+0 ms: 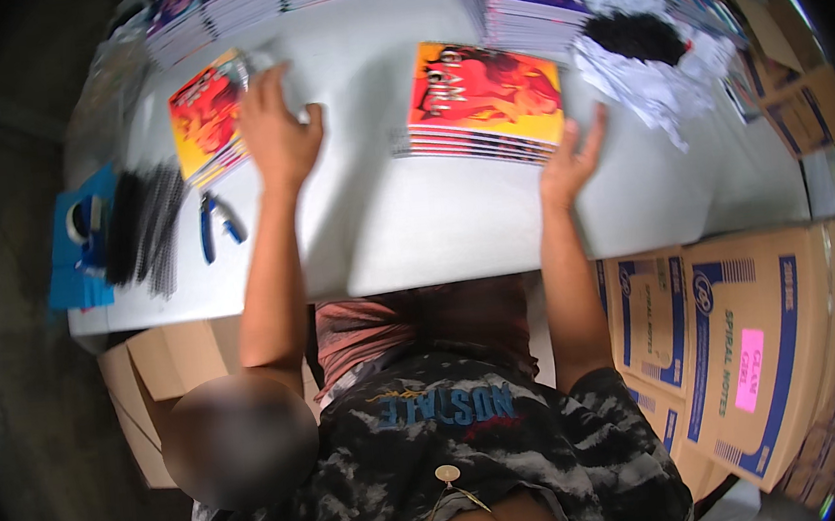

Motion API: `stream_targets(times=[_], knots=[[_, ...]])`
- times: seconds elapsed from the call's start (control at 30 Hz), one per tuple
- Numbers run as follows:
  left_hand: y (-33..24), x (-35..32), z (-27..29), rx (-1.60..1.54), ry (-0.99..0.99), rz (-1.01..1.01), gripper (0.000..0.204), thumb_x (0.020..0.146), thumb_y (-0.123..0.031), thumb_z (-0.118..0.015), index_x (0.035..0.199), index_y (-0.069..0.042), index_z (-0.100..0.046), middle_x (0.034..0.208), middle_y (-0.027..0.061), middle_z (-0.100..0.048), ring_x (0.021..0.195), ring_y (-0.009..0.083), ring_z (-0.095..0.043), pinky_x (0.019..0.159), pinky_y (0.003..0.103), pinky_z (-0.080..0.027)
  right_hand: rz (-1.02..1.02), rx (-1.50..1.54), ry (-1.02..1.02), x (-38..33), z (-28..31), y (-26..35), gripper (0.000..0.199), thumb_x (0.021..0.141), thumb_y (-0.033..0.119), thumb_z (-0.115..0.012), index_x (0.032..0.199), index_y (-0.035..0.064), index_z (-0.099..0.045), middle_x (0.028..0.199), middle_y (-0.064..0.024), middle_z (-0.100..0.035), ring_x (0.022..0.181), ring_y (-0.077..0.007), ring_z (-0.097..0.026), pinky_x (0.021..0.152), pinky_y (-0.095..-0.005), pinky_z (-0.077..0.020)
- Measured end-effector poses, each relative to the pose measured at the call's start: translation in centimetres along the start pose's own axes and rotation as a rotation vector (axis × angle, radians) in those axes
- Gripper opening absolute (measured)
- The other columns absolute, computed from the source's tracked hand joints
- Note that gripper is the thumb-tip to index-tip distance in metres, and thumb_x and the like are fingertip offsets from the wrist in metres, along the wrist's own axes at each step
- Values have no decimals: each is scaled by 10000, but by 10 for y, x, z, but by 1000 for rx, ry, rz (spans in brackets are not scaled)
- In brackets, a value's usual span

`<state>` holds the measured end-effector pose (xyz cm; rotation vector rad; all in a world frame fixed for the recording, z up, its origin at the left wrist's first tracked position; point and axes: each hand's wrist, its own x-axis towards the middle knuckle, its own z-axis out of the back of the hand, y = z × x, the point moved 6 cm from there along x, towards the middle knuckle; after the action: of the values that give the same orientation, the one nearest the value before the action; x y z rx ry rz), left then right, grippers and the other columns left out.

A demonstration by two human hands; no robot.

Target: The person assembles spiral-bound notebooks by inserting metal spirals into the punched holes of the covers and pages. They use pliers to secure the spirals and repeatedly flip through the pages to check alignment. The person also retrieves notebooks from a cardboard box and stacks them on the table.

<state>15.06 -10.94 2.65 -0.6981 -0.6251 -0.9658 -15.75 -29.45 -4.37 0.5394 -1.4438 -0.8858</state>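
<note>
On the table, a stack of notebooks with red and yellow covers lies right of the middle, with dark marks along its front edges. My right hand is at its front right corner, fingers apart; whether they touch the edge I cannot tell. Further left sits a smaller pile of similar notebooks. Beside its right edge my left hand is spread, slightly blurred, partly covering the pile's side. Blue-handled pliers lie just in front of that pile. Next to them is a bunch of black spiral coils.
A tape dispenser rests on a blue sheet at the left edge. Tall notebook stacks line the back. White cloth or plastic holds a black tangle. Cardboard boxes stand below the table at right.
</note>
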Motion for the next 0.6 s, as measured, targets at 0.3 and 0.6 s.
stream_targets(times=[0.3,0.6], knots=[[76,-39,90,52,415,129,213,863,-178,-563,1053,-92,-608,808,113,-653,746,234,-634,659,326,-482,30,476,399,-50,-52,89,502,861,116,-563,1286,-52,-356,1337,-227,-383,1285,-298,-319,1061,-400,-213],[17,-96,89,-1273,419,563,230,828,16,-539,1057,-2,-549,951,52,-613,864,133,-566,810,276,-448,-379,880,912,-76,-74,127,178,739,32,-702,898,-13,-637,880,-65,-658,761,-97,-592,699,-228,-470]])
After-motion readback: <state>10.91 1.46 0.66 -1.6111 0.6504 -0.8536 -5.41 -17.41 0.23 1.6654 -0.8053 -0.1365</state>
